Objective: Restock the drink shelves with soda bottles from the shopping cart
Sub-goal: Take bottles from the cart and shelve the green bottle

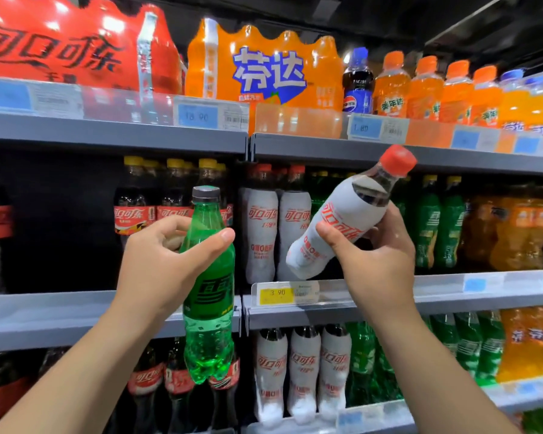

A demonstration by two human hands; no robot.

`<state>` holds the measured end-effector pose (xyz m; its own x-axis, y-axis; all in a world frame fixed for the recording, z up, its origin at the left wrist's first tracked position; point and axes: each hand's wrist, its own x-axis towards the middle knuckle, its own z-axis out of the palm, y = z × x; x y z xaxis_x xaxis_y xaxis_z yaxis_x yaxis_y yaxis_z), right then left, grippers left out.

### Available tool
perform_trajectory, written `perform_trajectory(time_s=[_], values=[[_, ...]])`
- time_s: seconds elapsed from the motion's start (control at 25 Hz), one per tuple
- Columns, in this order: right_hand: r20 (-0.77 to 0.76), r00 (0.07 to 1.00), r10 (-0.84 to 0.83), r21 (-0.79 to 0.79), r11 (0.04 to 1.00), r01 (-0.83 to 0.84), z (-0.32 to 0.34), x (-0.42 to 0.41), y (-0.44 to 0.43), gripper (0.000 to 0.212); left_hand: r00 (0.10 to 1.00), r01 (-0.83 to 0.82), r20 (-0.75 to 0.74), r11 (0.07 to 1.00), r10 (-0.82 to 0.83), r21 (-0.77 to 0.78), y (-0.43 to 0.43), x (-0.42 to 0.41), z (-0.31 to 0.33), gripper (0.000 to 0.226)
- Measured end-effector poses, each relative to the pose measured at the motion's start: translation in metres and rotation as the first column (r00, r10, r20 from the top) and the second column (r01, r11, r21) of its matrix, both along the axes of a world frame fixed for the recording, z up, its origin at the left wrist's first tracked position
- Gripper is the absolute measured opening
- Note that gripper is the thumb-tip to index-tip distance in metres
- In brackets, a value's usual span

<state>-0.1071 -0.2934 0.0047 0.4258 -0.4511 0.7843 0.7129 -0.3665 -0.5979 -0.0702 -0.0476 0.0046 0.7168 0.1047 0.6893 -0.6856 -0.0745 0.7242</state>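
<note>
Head view, the only one supplied.

**Step in hand:** shelving. The shopping cart is not in view. Both bottles are off the shelves and held in front of the middle shelf (470,285).

**Hands:**
- The left hand (166,255) grips a green Sprite bottle (209,308) at its shoulder, with the thumb across the front. The bottle hangs upright before the upright joint between two shelf bays.
- The right hand (380,255) is curled round the waist of a white-sleeved Coca-Cola bottle (336,227). This bottle is tilted, cap up and to the right, base down and to the left.

**Position:** the white bottle's base is near the matching white-sleeved row (261,233) and just above the yellow price tag (276,292).

**Next move, as judged:**
- The white bottle needs righting, then lifting base-first over the clear front rail into its own lane. The hand hides whether a slot is free there.
- The Sprite bottle matches the green bottles (436,227) further right, so it would have to cross to that side.

**Materials and shapes:**
- The Sprite bottle is translucent green plastic with a grey screw cap, a dimpled lower body and a lobed base.
- The Coca-Cola bottle has a matt white sleeve with red lettering, a red ribbed cap and a contoured waist. Dark liquid shows at the shoulder.
- The shelves are grey metal with clear plastic rails.
</note>
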Motion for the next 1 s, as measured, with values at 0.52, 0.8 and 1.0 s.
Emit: perform_trajectory(time_s=[0.52, 0.8, 1.0], values=[[-0.208, 0.978, 0.011, -0.107, 0.994, -0.034, 0.002, 0.064, -0.022, 0.052, 0.998, -0.052, -0.046, 0.998, 0.053, 0.027, -0.018, -0.004, -0.008, 0.039], [-0.307, 0.948, -0.081, -0.301, 0.953, -0.016, 0.005, 0.070, -0.026, 0.042, 0.995, -0.073, -0.064, 0.995, 0.078, 0.066, -0.027, -0.003, -0.010, 0.045], [-0.397, 0.905, -0.154, -0.344, 0.939, 0.009, 0.013, 0.083, -0.027, 0.036, 0.995, -0.067, -0.065, 0.994, 0.073, 0.090, -0.033, 0.000, -0.014, 0.037]])
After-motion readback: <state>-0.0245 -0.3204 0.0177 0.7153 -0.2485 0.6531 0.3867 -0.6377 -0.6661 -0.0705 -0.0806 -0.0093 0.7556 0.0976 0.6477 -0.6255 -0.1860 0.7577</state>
